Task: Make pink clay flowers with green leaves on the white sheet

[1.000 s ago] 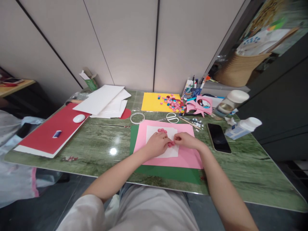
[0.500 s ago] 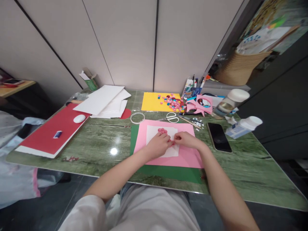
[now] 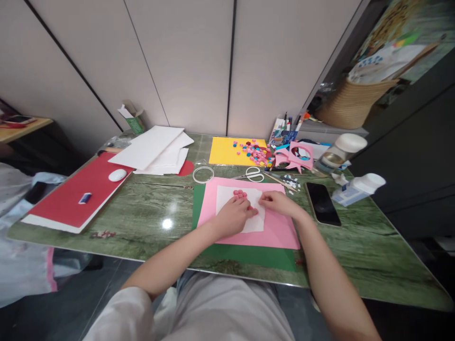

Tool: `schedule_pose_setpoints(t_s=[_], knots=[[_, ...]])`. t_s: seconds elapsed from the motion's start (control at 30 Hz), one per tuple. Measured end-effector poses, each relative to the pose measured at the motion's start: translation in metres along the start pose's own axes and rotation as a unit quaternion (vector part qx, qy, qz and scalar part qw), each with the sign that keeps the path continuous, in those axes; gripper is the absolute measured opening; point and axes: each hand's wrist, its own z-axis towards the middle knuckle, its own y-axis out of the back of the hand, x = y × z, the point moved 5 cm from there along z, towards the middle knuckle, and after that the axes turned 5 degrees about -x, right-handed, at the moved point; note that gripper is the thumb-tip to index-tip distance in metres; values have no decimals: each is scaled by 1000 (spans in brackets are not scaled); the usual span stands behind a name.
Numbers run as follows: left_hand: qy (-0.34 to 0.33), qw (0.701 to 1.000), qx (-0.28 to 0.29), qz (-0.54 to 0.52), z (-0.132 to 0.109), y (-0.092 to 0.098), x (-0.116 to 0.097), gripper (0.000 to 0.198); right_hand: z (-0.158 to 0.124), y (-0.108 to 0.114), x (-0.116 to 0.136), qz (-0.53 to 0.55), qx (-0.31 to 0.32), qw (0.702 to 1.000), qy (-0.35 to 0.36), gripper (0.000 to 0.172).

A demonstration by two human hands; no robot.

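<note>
1. The left hand (image 3: 232,219) lies over the white paper (image 3: 256,225), half open, with bent fingers. Its fingertips touch small pink balls (image 3: 240,193).
2. The right hand (image 3: 279,202) is by the white paper's right edge. Its thumb and fingertips are squeezed together; I can't tell if anything is in between.
3. About five pink balls show in a bunch near the white paper's back edge. The left hand covers part, so I can't count them all.
4. Under the white paper: one pink sheet (image 3: 280,234) and one green sheet (image 3: 256,255).
5. Behind the white paper: one pair of scissors (image 3: 247,175) and one yellow sheet (image 3: 222,151) with lots of balls (image 3: 259,155).
6. Right of the white paper: one phone (image 3: 323,203), two bottles (image 3: 359,188).
</note>
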Motion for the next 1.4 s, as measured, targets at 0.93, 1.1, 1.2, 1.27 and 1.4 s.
schedule_pose_setpoints(t_s=[0.93,1.1,1.2,1.27,1.4], knots=[[44,998,-14,-45,1,2,13,47,0,7,0,5,-48,999,12,27],[179,982,-55,-6,-2,9,65,40,-2,0,6,9,-10,1000,0,27],[268,958,-86,49,-10,11,101,38,-2,-7,10,6,11,1000,-11,27],[306,945,-97,69,-16,11,119,35,-1,-10,10,-2,10,1000,-16,28],[356,928,-72,82,-26,6,139,32,2,-14,6,-26,-3,999,-33,31]])
